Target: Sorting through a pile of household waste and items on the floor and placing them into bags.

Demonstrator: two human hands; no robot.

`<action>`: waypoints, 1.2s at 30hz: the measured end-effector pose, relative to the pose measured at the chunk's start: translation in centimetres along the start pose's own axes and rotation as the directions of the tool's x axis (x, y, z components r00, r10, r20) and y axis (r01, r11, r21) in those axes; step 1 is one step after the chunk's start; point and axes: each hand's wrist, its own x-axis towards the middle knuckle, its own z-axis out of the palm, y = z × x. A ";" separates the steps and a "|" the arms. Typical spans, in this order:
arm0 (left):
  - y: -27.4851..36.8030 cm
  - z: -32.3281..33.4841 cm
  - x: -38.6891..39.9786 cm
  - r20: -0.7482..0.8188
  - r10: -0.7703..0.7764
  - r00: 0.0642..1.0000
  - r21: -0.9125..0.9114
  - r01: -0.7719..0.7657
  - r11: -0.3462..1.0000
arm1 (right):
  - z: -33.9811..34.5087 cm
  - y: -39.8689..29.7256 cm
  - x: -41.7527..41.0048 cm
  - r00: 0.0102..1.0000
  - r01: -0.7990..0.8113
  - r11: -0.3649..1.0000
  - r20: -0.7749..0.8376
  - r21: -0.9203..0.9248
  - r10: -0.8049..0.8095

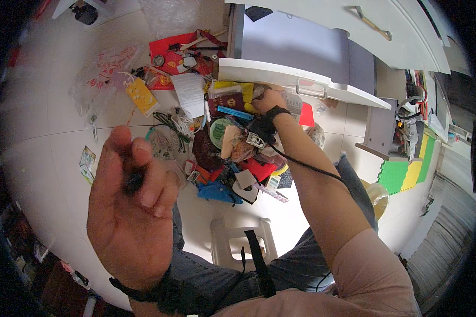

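Note:
My left hand (139, 210) is raised close to the camera at the left, blurred, palm up and fingers curled. Something dark shows between the fingers, but I cannot make out whether it is an object or shadow. My right hand (270, 102) reaches into a pile of small goods on the floor, just below a white drawer front (273, 71). Its fingertips are hidden, so its grip is unclear. Around it lie a yellow packet (247, 92), a dark red passport-like booklet (231, 102), a blue strip-shaped item (235, 112) and a round green item (219, 133).
A printed paper sheet (189, 93), a yellow box (142, 97), coiled cables (174, 130) and a blue pouch (218, 192) lie about the pile. A plastic stool (218, 241) stands between my legs. Another open drawer (380, 130) juts out at right, near green and yellow mats (396, 176).

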 end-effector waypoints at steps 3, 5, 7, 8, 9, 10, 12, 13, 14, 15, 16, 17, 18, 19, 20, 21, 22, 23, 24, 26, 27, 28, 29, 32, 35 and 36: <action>0.0 -0.8 -0.1 0.033 -0.060 0.998 -0.070 0.062 0.996 | -1.0 0.2 -1.7 0.913 0.285 0.937 -0.355 0.204 -0.201; -0.8 -1.0 0.2 0.049 -0.095 0.994 -0.152 0.102 0.983 | -4.4 0.5 -3.6 0.993 0.115 0.936 -0.007 0.333 -0.119; -1.0 -0.5 0.1 0.065 -0.125 0.990 -0.219 0.136 0.966 | -7.0 -1.3 -7.1 0.941 0.319 0.769 -0.090 0.555 -0.326; -1.3 -0.4 0.2 -0.029 -0.134 0.991 -0.203 0.126 0.971 | -8.2 -2.5 -8.9 0.895 0.409 0.675 -0.125 0.614 -0.429; -1.7 -0.2 0.3 -0.118 -0.144 0.983 -0.190 0.120 0.974 | -9.8 -4.1 -11.0 0.837 0.488 0.570 -0.169 0.661 -0.521; -1.7 -0.1 0.3 -0.128 -0.133 0.983 -0.182 0.109 0.977 | -11.2 -6.7 -13.6 0.786 0.515 0.479 -0.169 0.711 -0.594; -1.9 0.4 0.3 -0.260 -0.123 0.958 -0.185 0.075 0.980 | -15.4 -10.9 -18.5 0.619 0.668 0.322 -0.261 0.671 -0.740; -1.5 0.1 0.3 -0.268 -0.107 0.957 -0.175 0.061 0.983 | -16.6 -12.4 -20.1 0.482 0.779 0.223 -0.333 0.585 -0.810; -1.6 -0.1 0.4 -0.210 -0.134 0.968 -0.222 0.087 0.971 | -17.5 -12.6 -20.6 0.482 0.782 0.226 -0.333 0.581 -0.810; -1.6 -0.3 0.4 -0.154 -0.158 0.975 -0.266 0.113 0.957 | -18.1 -12.8 -21.0 0.461 0.786 0.175 -0.375 0.592 -0.804; -1.4 -0.3 0.3 -0.156 -0.156 0.975 -0.267 0.110 0.957 | -18.2 -12.8 -21.1 0.440 0.788 0.120 -0.416 0.604 -0.796; -1.1 0.0 0.1 -0.141 -0.166 0.976 -0.269 0.124 0.955 | -18.7 -12.1 -20.7 0.570 0.671 0.187 -0.338 0.717 -0.749; -1.2 0.2 0.2 -0.123 -0.185 0.975 -0.274 0.146 0.951 | -19.0 -11.2 -19.9 0.572 0.673 0.195 -0.335 0.713 -0.749; -1.2 0.1 0.2 -0.122 -0.188 0.975 -0.280 0.148 0.949 | -19.0 -10.3 -18.7 0.702 0.526 0.262 -0.239 0.809 -0.671; -1.0 0.0 0.1 -0.006 -0.189 0.982 -0.359 0.174 0.917 | -18.8 -9.5 -17.5 0.805 0.359 0.306 -0.127 0.882 -0.579; -0.7 -0.2 0.0 0.105 -0.175 0.979 -0.430 0.203 0.880 | -17.0 -8.5 -15.4 0.829 0.379 0.450 -0.081 0.809 -0.553; -0.3 -0.6 0.1 0.099 -0.175 0.980 -0.430 0.201 0.880 | -14.2 -7.2 -12.9 0.854 0.386 0.583 -0.038 0.715 -0.519; 0.0 -0.9 0.2 0.155 -0.168 0.973 -0.443 0.221 0.869 | -11.9 -5.9 -10.8 0.854 0.473 0.728 -0.056 0.497 -0.517; 0.6 -0.9 0.0 0.203 -0.152 0.967 -0.446 0.229 0.865 | -9.5 -5.2 -9.3 0.846 0.528 0.811 -0.072 0.252 -0.528; 0.7 -0.6 -0.1 0.161 -0.150 0.975 -0.449 0.208 0.869 | -5.2 -3.5 -7.3 0.853 0.519 0.843 -0.024 0.142 -0.522; 0.6 -0.8 -0.1 0.182 -0.154 0.971 -0.435 0.220 0.873 | -3.7 -3.4 -6.9 0.851 0.522 0.840 -0.017 0.148 -0.526; 0.6 -1.0 0.0 0.205 -0.158 0.966 -0.421 0.233 0.876 | -2.3 -3.2 -6.6 0.875 0.483 0.873 0.013 0.068 -0.485; 0.6 -1.0 0.0 0.198 -0.160 0.967 -0.423 0.232 0.876 | -1.4 -2.9 -6.5 0.898 0.438 0.899 0.041 -0.017 -0.437; 0.6 -0.9 0.0 0.196 -0.174 0.965 -0.400 0.241 0.884 | 0.0 -2.4 -6.2 0.891 0.452 0.889 -0.003 -0.071 -0.453; 0.6 -0.9 0.0 0.190 -0.162 0.968 -0.403 0.227 0.887 | -0.1 -3.0 -6.2 0.911 0.407 0.895 0.005 -0.183 -0.413; 0.7 -1.0 0.0 0.193 -0.161 0.968 -0.404 0.228 0.886 | 0.0 -3.1 -6.4 0.911 0.407 0.895 0.005 -0.182 -0.413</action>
